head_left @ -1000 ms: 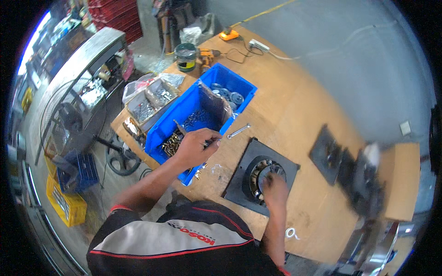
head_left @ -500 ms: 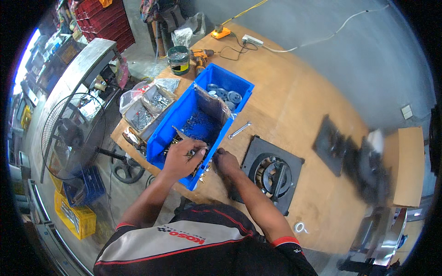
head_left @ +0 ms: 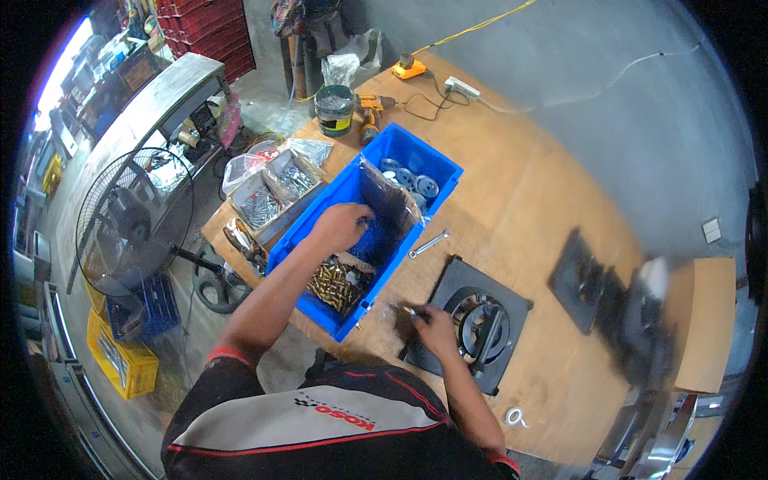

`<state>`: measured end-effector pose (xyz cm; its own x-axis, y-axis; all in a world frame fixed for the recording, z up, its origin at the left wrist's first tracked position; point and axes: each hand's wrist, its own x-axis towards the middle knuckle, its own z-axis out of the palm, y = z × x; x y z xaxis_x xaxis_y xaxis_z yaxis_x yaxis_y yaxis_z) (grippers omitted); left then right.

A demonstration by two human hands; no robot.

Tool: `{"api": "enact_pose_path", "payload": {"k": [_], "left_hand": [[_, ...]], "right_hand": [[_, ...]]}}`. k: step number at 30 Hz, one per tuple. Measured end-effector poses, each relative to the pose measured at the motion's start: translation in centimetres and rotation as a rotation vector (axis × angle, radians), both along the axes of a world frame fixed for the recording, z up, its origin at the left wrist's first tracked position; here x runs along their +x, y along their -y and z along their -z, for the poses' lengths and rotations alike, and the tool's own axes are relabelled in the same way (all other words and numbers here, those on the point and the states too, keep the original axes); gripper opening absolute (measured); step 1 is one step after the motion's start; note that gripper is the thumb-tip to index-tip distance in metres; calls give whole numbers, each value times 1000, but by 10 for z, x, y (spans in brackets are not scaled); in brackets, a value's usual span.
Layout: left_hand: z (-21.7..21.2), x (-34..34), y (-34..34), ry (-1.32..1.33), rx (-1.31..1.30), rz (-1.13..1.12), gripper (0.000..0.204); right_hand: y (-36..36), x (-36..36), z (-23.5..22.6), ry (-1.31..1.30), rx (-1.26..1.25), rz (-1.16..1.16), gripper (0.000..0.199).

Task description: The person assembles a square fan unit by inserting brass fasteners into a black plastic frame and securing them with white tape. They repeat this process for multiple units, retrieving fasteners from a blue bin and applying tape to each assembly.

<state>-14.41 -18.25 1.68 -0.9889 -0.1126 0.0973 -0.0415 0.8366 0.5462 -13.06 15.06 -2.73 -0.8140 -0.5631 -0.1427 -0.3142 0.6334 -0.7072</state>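
Observation:
My left hand (head_left: pixel 342 226) reaches into the blue plastic bin (head_left: pixel 432 164), fingers curled over the small dark parts in its middle section; whether it holds any I cannot tell. Brass-coloured screws (head_left: pixel 336 284) fill the near section, silver washers (head_left: pixel 408 176) the far one. My right hand (head_left: pixel 432 324) rests at the left edge of the black square plate (head_left: pixel 512 308) with a round metal fitting (head_left: pixel 480 324) in its middle, pinching a small yellowish bolt (head_left: pixel 404 310). A silver wrench (head_left: pixel 429 243) lies between bin and plate.
The wooden table (head_left: pixel 512 200) carries two more black plates (head_left: pixel 596 292), a cardboard box (head_left: pixel 704 320), a cordless drill (head_left: pixel 370 108), a tin (head_left: pixel 334 108), a power strip (head_left: pixel 464 86) and trays of screws (head_left: pixel 268 196). A floor fan (head_left: pixel 132 220) and crates stand at the left.
My left hand has moved from the bin's near section deeper into its middle. My right hand left the bin's edge and went back to the black plate with a small bolt.

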Motion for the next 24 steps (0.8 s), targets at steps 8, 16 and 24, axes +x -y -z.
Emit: {"api": "enact_pose_path", "payload": {"k": [8,16,24], "left_hand": [[51,-70,-8,421,-397,172,28],[56,-65,-10,431,-513,116,22],[57,-47,-5,253,-417,13,23]], "right_hand": [[-84,58,-59,488,-316,404,28],[-99,78,-54,457,-458,575,28],[-67,67,-71,308,-322,336,21]]}}
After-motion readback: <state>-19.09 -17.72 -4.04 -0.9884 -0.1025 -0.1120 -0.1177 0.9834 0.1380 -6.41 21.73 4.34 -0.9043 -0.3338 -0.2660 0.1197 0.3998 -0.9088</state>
